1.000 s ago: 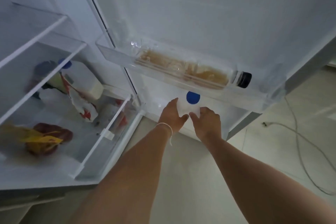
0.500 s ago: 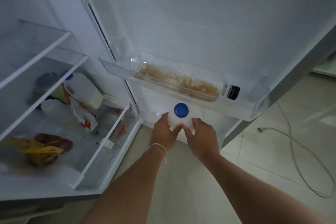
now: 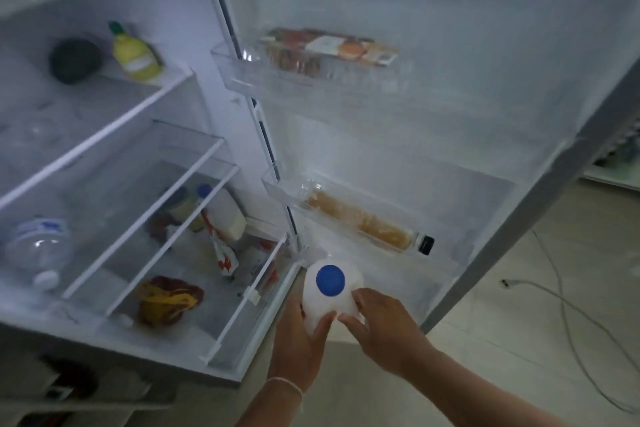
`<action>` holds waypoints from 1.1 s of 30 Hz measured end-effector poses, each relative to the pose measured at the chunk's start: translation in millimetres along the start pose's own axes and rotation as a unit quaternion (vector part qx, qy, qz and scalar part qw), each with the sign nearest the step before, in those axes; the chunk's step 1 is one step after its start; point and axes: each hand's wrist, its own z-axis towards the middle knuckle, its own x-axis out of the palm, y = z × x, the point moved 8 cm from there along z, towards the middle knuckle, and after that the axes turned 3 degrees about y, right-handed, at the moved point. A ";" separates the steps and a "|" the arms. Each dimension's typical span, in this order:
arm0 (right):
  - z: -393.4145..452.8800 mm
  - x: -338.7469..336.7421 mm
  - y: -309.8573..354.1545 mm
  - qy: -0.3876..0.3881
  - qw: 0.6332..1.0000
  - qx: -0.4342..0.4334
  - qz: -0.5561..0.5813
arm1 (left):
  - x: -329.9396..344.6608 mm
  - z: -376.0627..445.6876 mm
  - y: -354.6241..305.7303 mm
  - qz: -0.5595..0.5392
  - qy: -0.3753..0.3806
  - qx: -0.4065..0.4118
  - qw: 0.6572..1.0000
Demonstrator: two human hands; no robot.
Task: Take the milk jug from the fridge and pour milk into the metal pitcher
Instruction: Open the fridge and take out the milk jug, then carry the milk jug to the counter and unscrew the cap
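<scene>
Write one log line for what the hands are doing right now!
stage: taking jug from fridge door | left hand: holding milk jug | right hand: holding milk jug | cap: blue, on | metal pitcher: not in view

You hold the milk jug (image 3: 330, 295) in your left hand (image 3: 301, 343) and right hand (image 3: 384, 326) before the open fridge door (image 3: 433, 80).

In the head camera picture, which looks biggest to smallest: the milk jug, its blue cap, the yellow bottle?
1. milk jug, though it is nearest the camera
2. yellow bottle, farther away
3. blue cap
</scene>
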 end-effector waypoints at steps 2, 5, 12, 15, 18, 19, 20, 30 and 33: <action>-20.4 -20.8 27.6 -0.007 1.000 -0.009 0.008 | -22.7 -20.8 -27.1 -0.005 -0.003 0.003 1.000; -59.8 -61.7 75.1 -0.020 0.999 -0.027 0.037 | -60.8 -54.8 -74.2 -0.015 -0.007 0.002 1.000; -146.5 -173.3 164.9 -0.106 0.986 -0.124 0.016 | -119.1 -119.6 -200.3 -0.048 -0.055 0.091 0.993; -181.1 -223.4 175.2 -0.160 0.976 -0.145 0.011 | -125.0 -141.5 -257.4 -0.037 -0.056 0.148 0.987; -212.4 -273.4 174.2 -0.202 0.966 -0.161 0.027 | -122.6 -161.5 -320.0 0.000 -0.061 0.193 0.979; -221.3 -288.5 171.9 -0.213 0.962 -0.167 0.037 | -119.7 -167.5 -341.6 0.014 -0.065 0.209 0.976; -230.6 -303.6 168.7 -0.230 0.956 -0.174 0.049 | -115.3 -172.5 -362.6 0.028 -0.067 0.225 0.972; -321.6 -430.5 78.9 -0.397 0.904 -0.148 0.053 | 13.0 -180.9 -501.1 0.000 0.020 0.290 0.957; -323.7 -465.3 38.7 -0.424 0.901 -0.094 0.017 | 69.2 -159.0 -529.4 -0.020 0.052 0.292 0.955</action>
